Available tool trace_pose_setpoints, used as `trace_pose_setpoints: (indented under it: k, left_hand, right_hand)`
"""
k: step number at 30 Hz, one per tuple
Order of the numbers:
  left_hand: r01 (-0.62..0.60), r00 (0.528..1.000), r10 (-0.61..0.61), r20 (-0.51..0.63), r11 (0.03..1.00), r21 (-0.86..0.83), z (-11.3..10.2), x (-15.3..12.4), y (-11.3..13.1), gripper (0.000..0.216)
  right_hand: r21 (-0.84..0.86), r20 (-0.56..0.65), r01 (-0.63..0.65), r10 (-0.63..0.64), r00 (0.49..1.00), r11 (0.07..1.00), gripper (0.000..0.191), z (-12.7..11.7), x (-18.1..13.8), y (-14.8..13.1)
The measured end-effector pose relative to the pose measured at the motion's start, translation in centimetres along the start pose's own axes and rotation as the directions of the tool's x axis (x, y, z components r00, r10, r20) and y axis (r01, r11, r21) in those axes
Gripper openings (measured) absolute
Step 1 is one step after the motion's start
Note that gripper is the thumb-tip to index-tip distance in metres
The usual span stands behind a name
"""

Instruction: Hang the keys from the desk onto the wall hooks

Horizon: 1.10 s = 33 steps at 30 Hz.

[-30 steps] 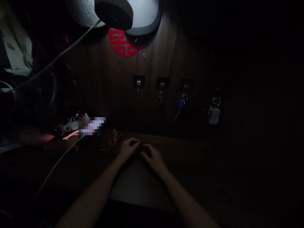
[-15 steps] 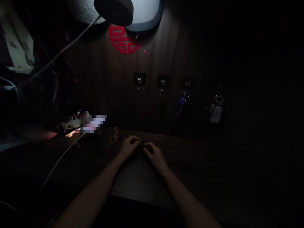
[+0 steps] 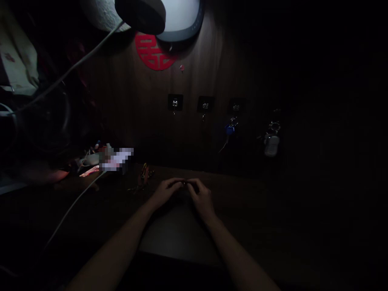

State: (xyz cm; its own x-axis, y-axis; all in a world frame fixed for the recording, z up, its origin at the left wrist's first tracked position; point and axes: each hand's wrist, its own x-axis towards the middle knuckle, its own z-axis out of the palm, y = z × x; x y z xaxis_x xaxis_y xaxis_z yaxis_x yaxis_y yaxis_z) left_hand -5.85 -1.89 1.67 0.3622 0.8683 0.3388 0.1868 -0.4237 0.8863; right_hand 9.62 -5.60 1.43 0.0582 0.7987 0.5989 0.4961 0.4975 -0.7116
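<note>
The scene is very dark. My left hand (image 3: 166, 191) and my right hand (image 3: 201, 197) meet fingertip to fingertip over the far part of a dark wooden desk (image 3: 273, 226). Both hands are curled and pinch one small object (image 3: 184, 183) between them; it is too dim to name. A paler flat pad (image 3: 178, 234) lies under my wrists. A small bunch of keys (image 3: 144, 173) rests on the desk just left of my left hand.
A wood-panelled wall (image 3: 194, 133) carries a row of hooks (image 3: 175, 102) with a blue key fob (image 3: 229, 129) and a pale fob (image 3: 270, 144). Above hang a red paper cutout (image 3: 153, 54) and a lamp (image 3: 169, 18). A white cable (image 3: 72, 206) and clutter (image 3: 100, 159) fill the left.
My hands drew closer, so their fingertips now touch around the small object. The view shifted slightly.
</note>
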Motion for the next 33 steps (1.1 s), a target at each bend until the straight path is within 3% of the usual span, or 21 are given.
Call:
trace_pose_setpoints:
  k: [6, 12, 19, 27, 33]
  left_hand:
    - [-0.037, 0.993, 0.04, 0.108, 0.999, -0.024, 0.47, -0.06, -0.66, 0.03]
    - [0.009, 0.995, 0.001, 0.098, 0.994, -0.104, 0.32, -0.01, -0.57, 0.045]
    - [-0.02, 0.999, 0.024, 0.028, 0.994, -0.109, 0.24, -0.14, -0.02, 0.041]
    - [-0.021, 1.0, 0.023, 0.017, 0.996, -0.088, 0.17, -0.1, 0.18, 0.037]
    - [-0.025, 1.0, 0.027, 0.012, 0.992, -0.123, 0.26, -0.04, 0.07, 0.035]
  right_hand:
    - [-0.011, -0.014, 0.009, -0.009, 1.0, 1.0, 0.015, 0.02, 0.05, 0.1]
    - [0.028, -0.042, -0.096, 0.097, 0.994, 0.995, 0.019, 0.1, 0.13, 0.46]
    - [0.006, 0.003, -0.131, 0.131, 0.991, 0.991, 0.019, 0.24, 0.37, 0.59]
    - [-0.078, 0.006, -0.052, 0.053, 0.999, 0.996, 0.019, 0.02, 0.34, 0.53]
    - [-0.041, 0.0, 0.067, -0.067, 0.998, 0.997, 0.019, 0.0, 0.23, 0.43]
